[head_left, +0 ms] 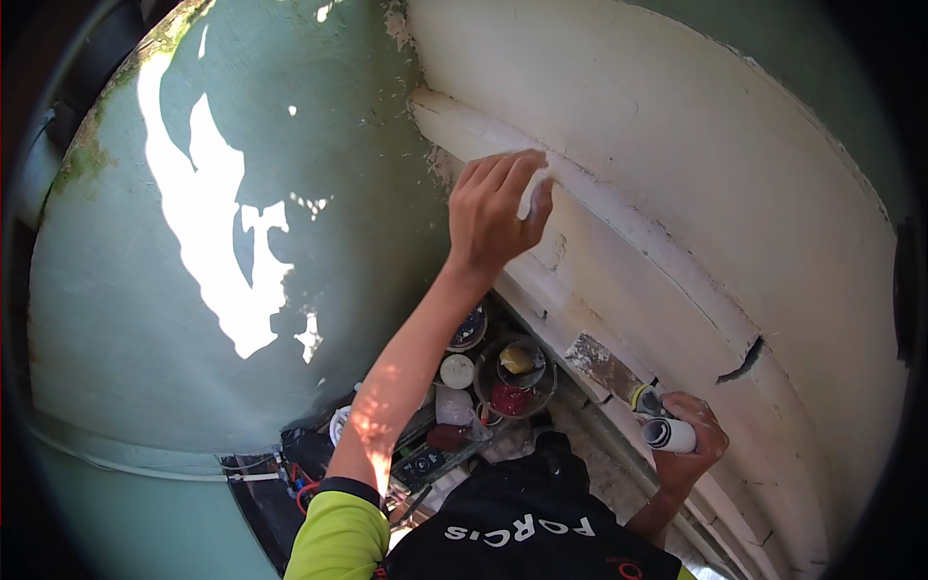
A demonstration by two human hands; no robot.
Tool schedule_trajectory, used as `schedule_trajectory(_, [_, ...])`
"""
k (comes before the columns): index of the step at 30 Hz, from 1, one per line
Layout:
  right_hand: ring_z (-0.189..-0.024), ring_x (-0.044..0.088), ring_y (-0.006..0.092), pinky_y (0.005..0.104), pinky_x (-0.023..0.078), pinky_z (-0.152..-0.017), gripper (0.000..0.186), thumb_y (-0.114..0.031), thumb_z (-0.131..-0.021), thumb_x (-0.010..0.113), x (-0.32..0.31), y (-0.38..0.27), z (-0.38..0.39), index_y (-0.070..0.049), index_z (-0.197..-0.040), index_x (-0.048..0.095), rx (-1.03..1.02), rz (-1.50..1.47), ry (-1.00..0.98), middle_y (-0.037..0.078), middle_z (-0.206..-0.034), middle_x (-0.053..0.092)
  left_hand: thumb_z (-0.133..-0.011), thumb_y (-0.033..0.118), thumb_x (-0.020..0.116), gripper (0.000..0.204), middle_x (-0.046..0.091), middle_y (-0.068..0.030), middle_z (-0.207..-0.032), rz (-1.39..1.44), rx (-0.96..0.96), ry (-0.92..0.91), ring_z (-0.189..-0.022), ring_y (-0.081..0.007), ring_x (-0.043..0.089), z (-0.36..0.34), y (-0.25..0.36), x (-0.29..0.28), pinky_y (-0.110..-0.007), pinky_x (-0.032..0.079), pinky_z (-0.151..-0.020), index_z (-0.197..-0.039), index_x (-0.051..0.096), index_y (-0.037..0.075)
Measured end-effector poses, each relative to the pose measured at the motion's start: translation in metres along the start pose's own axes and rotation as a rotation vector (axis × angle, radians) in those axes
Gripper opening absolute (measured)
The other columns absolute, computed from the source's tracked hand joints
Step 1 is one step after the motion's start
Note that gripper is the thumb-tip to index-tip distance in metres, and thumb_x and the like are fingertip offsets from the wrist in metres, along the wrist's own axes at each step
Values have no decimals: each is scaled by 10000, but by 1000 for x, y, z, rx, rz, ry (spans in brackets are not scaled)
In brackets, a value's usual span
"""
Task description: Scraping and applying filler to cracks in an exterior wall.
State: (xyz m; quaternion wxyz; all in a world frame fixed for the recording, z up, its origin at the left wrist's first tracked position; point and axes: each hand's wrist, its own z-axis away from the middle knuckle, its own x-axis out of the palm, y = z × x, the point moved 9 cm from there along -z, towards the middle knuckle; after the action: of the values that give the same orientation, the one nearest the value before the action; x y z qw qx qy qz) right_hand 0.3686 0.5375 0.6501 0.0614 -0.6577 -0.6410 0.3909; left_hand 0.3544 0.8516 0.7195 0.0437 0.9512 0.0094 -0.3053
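My left hand (496,208) is raised at the pale moulded ledge of the wall (619,217), fingers bent and thumb apart. Nothing can be made out between them, and whether the fingertips touch the ledge I cannot tell. Lower on the right, my right hand (701,440) grips a putty knife with a yellow and grey handle (646,397). Its wide, smeared blade (604,362) points up and left beside the lower ledges. That same hand also has a short white cylinder (674,436) in it, its dark round end facing left.
A dark crack (744,362) breaks the ledge at the right. Below my left forearm stand a round basin (541,394) with a yellow lump and something red, a white-lidded tub (456,371) and a paint-stained bucket (470,329). A green curved wall (333,193) rises at the left.
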Motion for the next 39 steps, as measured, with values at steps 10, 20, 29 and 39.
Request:
schedule_trajectory(10, [-760, 705, 263, 334, 549, -707, 336, -120, -587, 883, -23, -13, 16, -45, -846, 682, 7, 115, 15, 151, -822, 713, -772, 145, 657, 337, 655, -80, -1199, 428, 273, 63, -1137, -296, 612, 10, 121, 12, -416, 492, -932, -1100, 659, 65])
schedule_trajectory(20, [-727, 687, 218, 313, 526, -677, 330, -139, -619, 894, -26, -26, 40, -23, -844, 681, 75, -34, 153, 122, -797, 705, -940, 413, 476, 515, 564, -217, -1225, 1344, -442, 272, -1066, -308, 596, 173, 64, 16, -385, 431, -943, -1232, 510, -10])
schedule_trajectory(29, [-706, 657, 218, 318, 502, -685, 177, -110, -836, 699, 113, -23, 65, 19, -949, 655, 563, -412, -278, 135, -800, 688, -988, 388, 509, 509, 511, -176, -1361, 1772, -993, -73, -1245, -255, 508, 243, 138, 25, -362, 335, -1075, -1313, 476, -2])
schedule_trajectory(39, [-643, 466, 83, 231, 381, -524, 429, -408, -1002, 490, 161, -45, 74, -46, -1217, 408, 630, -713, -614, 43, -832, 496, -1026, 261, 432, 317, 652, -225, -1076, 1346, -1070, 173, -1160, -346, 582, 341, 43, -88, -439, 487, -957, -965, 555, -24])
